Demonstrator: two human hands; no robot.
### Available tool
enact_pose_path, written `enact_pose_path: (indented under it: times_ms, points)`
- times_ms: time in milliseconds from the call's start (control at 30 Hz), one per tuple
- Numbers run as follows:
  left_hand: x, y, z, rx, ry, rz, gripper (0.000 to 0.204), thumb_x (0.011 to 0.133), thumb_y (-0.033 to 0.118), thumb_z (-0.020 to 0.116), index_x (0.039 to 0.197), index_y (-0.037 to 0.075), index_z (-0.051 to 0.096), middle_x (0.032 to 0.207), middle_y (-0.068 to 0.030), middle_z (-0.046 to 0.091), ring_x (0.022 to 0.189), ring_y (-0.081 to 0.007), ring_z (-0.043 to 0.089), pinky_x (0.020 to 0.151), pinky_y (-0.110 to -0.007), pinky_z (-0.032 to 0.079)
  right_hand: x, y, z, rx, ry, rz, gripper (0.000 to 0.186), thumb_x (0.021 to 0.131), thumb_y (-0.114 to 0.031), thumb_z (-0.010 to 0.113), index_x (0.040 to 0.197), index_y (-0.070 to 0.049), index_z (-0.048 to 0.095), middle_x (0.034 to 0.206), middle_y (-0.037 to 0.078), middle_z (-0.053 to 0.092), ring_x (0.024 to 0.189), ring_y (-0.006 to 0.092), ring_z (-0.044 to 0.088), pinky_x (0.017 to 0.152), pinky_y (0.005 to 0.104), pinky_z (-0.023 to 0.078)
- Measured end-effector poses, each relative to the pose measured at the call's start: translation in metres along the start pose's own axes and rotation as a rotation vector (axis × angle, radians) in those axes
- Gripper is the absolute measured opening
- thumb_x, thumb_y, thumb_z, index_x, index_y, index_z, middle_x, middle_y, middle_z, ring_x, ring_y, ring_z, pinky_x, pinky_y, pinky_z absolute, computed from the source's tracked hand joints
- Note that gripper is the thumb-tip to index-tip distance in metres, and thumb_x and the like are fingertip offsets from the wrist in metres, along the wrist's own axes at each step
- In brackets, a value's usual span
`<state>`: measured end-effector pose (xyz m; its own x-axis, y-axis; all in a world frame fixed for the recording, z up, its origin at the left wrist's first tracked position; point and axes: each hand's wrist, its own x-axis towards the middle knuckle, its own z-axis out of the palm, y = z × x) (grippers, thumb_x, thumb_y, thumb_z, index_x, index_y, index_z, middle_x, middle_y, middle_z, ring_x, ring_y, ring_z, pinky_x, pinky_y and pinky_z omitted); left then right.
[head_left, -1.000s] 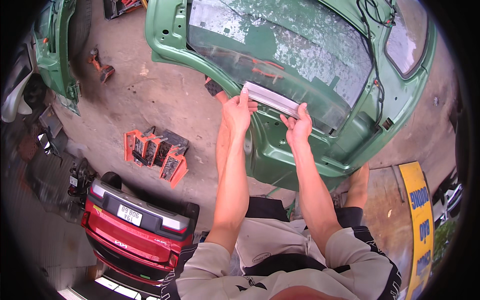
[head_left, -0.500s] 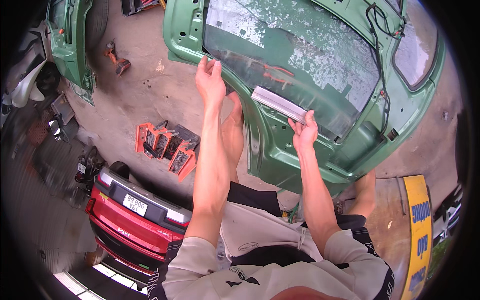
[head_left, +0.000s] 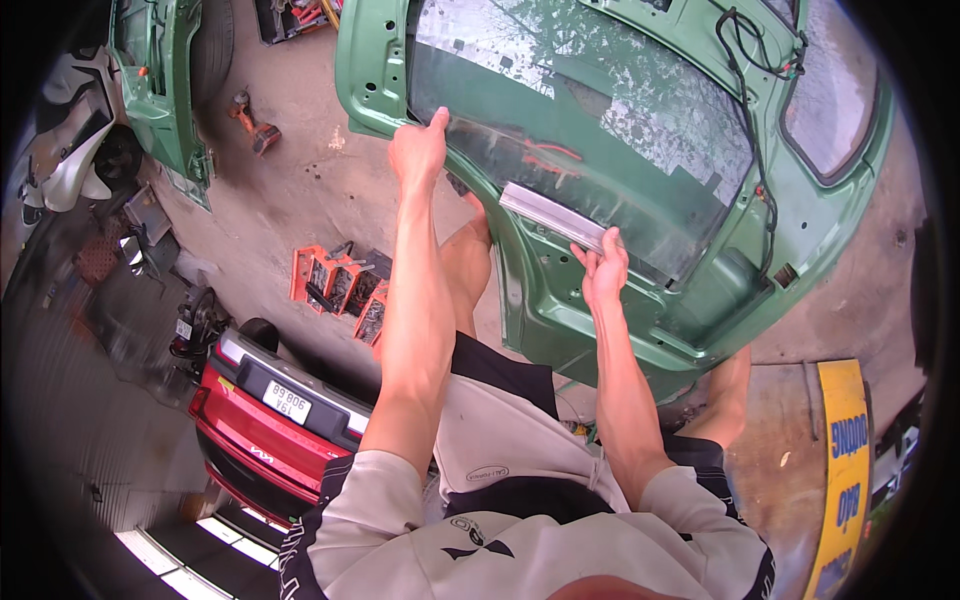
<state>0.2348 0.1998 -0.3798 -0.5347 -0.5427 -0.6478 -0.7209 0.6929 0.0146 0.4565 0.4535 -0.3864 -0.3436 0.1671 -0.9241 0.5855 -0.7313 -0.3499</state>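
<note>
Gripping flat silvery metal strip w/ right hand; left hand clamped on green door edge.

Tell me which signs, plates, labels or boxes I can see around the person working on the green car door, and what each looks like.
Yellow signboard: lower right on the floor, a long upright strip with blue lettering.
White number plate: lower left on the red car's rear, a small rectangle with dark characters.
Orange tool case: open on the concrete floor left of the person's left arm, dark tools inside.
Round logo on the grey shorts: a small dark oval outline.
</note>
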Motion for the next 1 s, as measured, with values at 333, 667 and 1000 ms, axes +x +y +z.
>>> enact_pose_path:
  times_ms: [333, 667, 1000]
  points:
    - [0.005, -0.003, 0.008, -0.283, 0.079, -0.112, 0.057, 0.086, 0.050, 0.067, 0.084, -0.007, 0.067, 0.071, -0.0134, 0.067, 0.065, -0.0241, 0.068, 0.070, -0.038, 0.052, 0.002, -0.002, 0.002, -0.068, -0.002, 0.030, 0.045, 0.102, -0.045, 0.047, 0.081, -0.006, 0.054, 0.048, -0.004, 0.029, 0.041, 0.0061, 0.026, 0.073, 0.0370, 0.059]
    - [0.001, -0.005, 0.037, -0.585, 0.310, -0.140, 0.042, 0.089, 0.036, 0.067, 0.088, -0.006, 0.065, 0.085, -0.0170, 0.067, 0.073, -0.0226, 0.063, 0.074, -0.039, 0.049, 0.004, -0.005, 0.006, -0.116, 0.035, 0.128, 0.047, 0.101, -0.051, 0.046, 0.092, -0.004, 0.050, 0.057, -0.004, 0.030, 0.043, 0.0068, 0.024, 0.079, 0.0405, 0.058]
    - [-0.016, -0.016, 0.018, -0.643, 0.012, -0.030, 0.044, 0.090, 0.029, 0.070, 0.104, -0.012, 0.061, 0.088, -0.0142, 0.067, 0.076, -0.0190, 0.067, 0.069, -0.032, 0.053, 0.007, -0.010, 0.002, -0.041, 0.125, 0.157, 0.047, 0.098, -0.051, 0.051, 0.092, -0.005, 0.050, 0.063, -0.003, 0.038, 0.042, 0.0065, 0.026, 0.072, 0.0386, 0.059]
